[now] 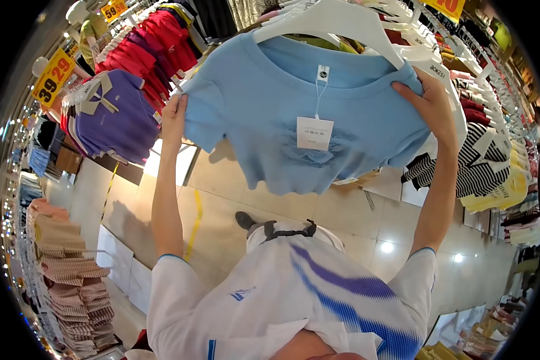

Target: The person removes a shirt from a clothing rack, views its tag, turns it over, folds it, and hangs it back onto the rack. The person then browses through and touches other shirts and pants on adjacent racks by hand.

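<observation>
A light blue T-shirt [258, 120] hangs on a white hanger [330, 21] in front of me, spread wide between my hands. My left hand [174, 117] pinches the edge of the sleeve on the left side. On the right, my right hand [429, 102] grips the shirt at the shoulder, thumb on the front and the other fingers mostly hidden behind the cloth. A white price tag [315, 133] dangles on a string from the neckline, over a dark printed design on the chest.
A purple collared shirt [111, 120] and red garments [153, 51] hang at left, by a yellow price sign [54, 77]. Striped shirts [462, 162] and a yellow shirt [498, 189] hang at right. Folded striped clothes [72, 288] fill the lower left. Yellow tape [195, 225] marks the tiled floor.
</observation>
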The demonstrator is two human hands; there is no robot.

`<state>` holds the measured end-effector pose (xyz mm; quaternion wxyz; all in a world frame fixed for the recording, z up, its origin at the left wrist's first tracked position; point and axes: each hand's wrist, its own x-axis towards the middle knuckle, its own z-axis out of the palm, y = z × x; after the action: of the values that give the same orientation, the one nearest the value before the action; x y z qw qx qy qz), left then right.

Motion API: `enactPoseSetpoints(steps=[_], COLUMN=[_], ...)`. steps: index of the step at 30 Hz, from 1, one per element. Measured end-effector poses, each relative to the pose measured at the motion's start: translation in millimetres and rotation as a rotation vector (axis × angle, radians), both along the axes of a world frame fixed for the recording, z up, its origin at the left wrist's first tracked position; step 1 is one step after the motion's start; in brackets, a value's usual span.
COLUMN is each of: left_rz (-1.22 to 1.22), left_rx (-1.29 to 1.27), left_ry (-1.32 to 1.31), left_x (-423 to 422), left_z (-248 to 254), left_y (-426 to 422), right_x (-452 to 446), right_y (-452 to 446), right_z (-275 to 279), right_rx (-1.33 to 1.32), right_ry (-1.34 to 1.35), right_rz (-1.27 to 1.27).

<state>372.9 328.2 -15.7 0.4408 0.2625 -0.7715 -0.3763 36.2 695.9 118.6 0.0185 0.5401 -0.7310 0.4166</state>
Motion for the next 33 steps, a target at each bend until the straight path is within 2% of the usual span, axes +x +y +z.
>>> enactPoseSetpoints(steps=[4, 8, 10, 12, 14, 16, 18, 20, 22, 24, 25, 28, 30, 31, 33], left_rz=[0.105, 0.036, 0.020, 0.047, 0.105, 0.183, 0.387, 0.121, -0.327, -0.561, -0.551, -0.241, -0.108, -0.100, -0.065], left_rx=[-0.068, -0.027, 0.012, 0.037, -0.122, -0.155, -0.294, 0.065, 0.016, 0.228, 0.226, 0.682, 0.791, 0.809, 0.799], left_ry=[-0.020, 0.028, -0.137, -0.148, -0.190, -0.128, -0.179, 0.001, 0.144, 0.240, 0.237, 0.543, 0.464, 0.474, 0.437], left_x=[4, 9, 13, 17, 21, 19, 21, 0, -23, -43, -49, -56, -34, -22, 2], left_z=[-6, -12, -17, -24, -33, -27, -8, 23, 13, 35, 35, 30, 41, 44, 48], left_y=[-5, -5, -8, -11, -17, 1, 29, 105, 146, 175, 178, 172, 160, 152, 135], right_x=[6, 11, 14, 15, 20, 27, 38, 59, 93, 130, 147, 203, 239, 245, 253], right_y=[-6, -15, -18, -23, -27, -32, -39, -48, -62, -73, -81, -101, -104, -101, -99], right_z=[-3, -8, -9, -13, -15, -20, -28, -42, -54, -68, -77, -113, -122, -123, -121], right_rx=[-0.016, -0.025, 0.001, 0.032, 0.023, 0.015, 0.021, 0.069, 0.140, 0.088, 0.085, 0.041, 0.016, 0.007, -0.123], right_ry=[-0.033, -0.022, -0.014, 0.011, -0.008, -0.029, -0.009, 0.081, 0.112, 0.231, 0.195, 0.186, 0.187, 0.162, 0.044], right_rz=[-0.020, 0.017, 0.013, 0.027, 0.044, 0.058, 0.000, -0.121, -0.206, -0.214, -0.207, -0.140, 0.047, 0.049, 0.403])
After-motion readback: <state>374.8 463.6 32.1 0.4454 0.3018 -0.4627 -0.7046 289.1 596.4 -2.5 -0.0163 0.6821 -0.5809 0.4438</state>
